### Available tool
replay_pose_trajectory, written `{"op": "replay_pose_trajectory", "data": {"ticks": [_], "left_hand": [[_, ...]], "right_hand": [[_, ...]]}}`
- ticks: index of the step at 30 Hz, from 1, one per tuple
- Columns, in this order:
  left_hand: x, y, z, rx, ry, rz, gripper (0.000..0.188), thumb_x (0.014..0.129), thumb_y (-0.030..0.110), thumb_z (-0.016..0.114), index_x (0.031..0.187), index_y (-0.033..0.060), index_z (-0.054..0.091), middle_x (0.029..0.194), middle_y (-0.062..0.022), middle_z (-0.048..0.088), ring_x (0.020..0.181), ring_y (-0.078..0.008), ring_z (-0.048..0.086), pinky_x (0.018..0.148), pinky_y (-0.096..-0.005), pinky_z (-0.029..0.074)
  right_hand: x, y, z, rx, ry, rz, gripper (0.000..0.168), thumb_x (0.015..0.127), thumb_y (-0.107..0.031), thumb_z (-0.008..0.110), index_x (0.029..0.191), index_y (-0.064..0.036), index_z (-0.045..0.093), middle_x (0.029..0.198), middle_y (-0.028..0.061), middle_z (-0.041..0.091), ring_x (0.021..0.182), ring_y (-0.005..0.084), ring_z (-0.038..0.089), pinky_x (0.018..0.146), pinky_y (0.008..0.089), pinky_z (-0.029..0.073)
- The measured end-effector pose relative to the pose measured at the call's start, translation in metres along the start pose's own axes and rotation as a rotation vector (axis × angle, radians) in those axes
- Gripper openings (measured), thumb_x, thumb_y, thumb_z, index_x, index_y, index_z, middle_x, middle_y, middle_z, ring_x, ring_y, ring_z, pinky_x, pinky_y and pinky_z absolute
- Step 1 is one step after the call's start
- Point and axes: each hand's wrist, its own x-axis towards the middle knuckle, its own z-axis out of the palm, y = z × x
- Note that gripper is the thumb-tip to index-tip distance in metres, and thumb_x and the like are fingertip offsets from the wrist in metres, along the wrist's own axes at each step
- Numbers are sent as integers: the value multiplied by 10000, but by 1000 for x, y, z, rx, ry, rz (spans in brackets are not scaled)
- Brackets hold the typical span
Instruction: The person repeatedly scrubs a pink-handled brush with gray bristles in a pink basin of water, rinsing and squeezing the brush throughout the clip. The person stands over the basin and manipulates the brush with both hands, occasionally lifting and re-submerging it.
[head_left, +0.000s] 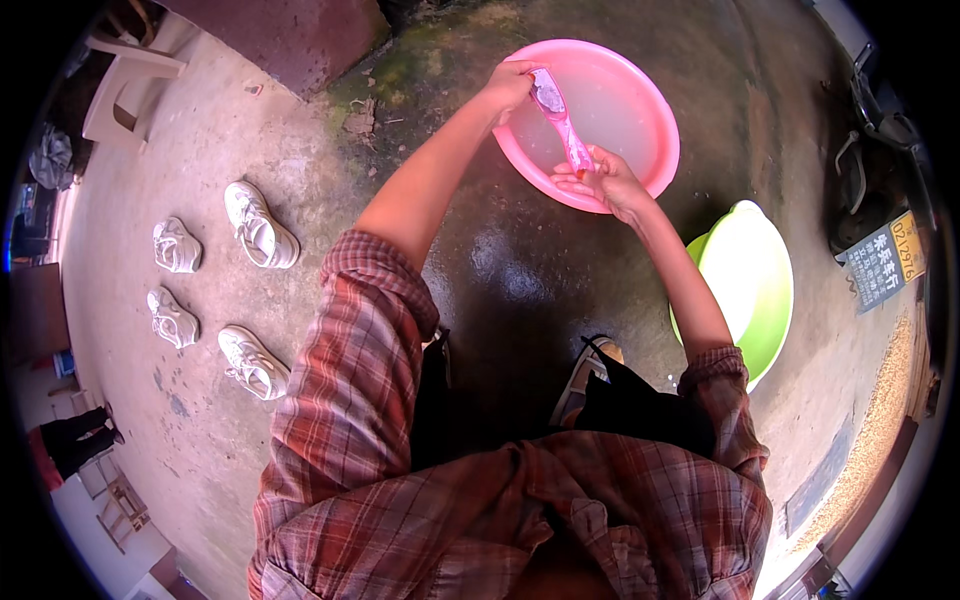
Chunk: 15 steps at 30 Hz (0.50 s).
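Note:
Over the near left part of a pink plastic basin (664, 142), a long pink-handled brush (559, 112) spans my two hands. My left hand (510, 88) grips its wide upper end. At the lower end of the handle is my right hand (604, 180), its fingers curled around the tip near the basin's rim. Whitish, cloudy water (619, 124) lies in the basin. The wide face of the brush looks patchy, pale and dark; its bristles cannot be made out.
A green plastic basin (776, 300) leans at the right. Several white sneakers (259, 225) stand on the concrete floor at left, near a plastic chair (112, 90). A person (71, 442) is at far left. A vehicle (885, 127) and spread grain (862, 442) lie at far right.

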Motion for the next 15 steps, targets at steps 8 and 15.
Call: {"op": "replay_pose_trajectory", "data": {"ticks": [8,15], "left_hand": [[-2,2,-6,-161,-84,-42,394,854,-123,419,1210,-33,563,1103,-112,617,978,-180,606,864,-292,503],[-3,-3,-6,64,-109,39,601,745,-183,459,1269,93,559,1094,-105,620,944,-166,604,792,-259,510]], "right_hand": [[0,-1,4,1,150,15,305,883,30,500,1185,53,471,1086,234,596,998,314,629,907,384,534],[0,-2,7,-61,207,28,268,909,38,466,1177,45,471,1086,218,603,976,291,641,872,367,552]]}}
